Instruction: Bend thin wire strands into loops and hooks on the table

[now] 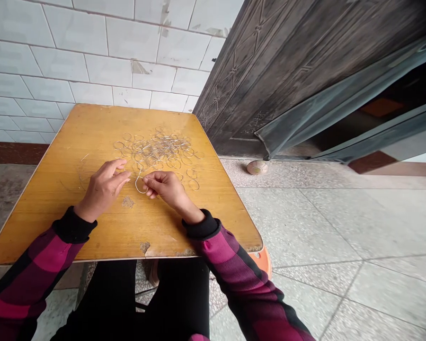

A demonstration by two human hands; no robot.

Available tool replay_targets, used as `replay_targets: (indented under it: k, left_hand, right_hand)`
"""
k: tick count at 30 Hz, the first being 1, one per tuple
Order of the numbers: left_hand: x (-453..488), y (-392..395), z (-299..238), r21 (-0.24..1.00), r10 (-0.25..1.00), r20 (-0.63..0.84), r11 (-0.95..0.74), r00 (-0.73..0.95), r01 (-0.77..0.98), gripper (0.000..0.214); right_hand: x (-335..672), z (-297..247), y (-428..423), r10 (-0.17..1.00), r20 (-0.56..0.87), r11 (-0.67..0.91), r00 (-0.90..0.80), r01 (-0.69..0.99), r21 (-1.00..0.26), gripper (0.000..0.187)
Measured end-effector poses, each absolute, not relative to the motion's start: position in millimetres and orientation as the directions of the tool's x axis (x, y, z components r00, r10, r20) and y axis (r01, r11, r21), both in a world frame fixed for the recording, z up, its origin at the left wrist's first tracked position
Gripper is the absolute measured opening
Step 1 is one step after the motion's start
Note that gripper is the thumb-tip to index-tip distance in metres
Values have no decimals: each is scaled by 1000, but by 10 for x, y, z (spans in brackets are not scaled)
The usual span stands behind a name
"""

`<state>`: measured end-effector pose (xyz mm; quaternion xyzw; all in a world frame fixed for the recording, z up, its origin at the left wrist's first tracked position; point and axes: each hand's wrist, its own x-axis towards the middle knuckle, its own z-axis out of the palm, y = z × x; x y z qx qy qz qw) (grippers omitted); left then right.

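Note:
A yellow wooden tabletop lies in front of me, with a loose heap of thin silver wire loops near its middle. My right hand pinches a bent length of wire between thumb and fingertips. My left hand sits just to the left of that wire, its fingers reaching toward it with no visible hold. Both hands rest low over the tabletop, close to the near edge of the heap. Several separate loops lie scattered around the heap.
White tiles form the wall behind the table, and a dark embossed door stands to the right. A small ball lies on the speckled stone floor. An orange stool rim shows under the table's right corner.

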<state>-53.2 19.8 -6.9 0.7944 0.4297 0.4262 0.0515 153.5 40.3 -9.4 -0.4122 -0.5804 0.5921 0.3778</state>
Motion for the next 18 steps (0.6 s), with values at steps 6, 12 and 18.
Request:
replay_targets:
  k: [6,12,18]
  left_hand:
    - [-564,222,-103,365,708,635,-627,308,688,14]
    - [-538,201,-40,315,697,644,-617,316,722,12]
    - [-512,186,-15,280,692,644,-609,325,742,16]
  right_hand:
    - [1524,-126,385,913,-43,-19,-407,63,-998,30]
    - [1509,-117,365,910,-40,-2,-413,92,-996,27]
    - [1502,-120,367,910,-41,5,-412,109,-994,23]
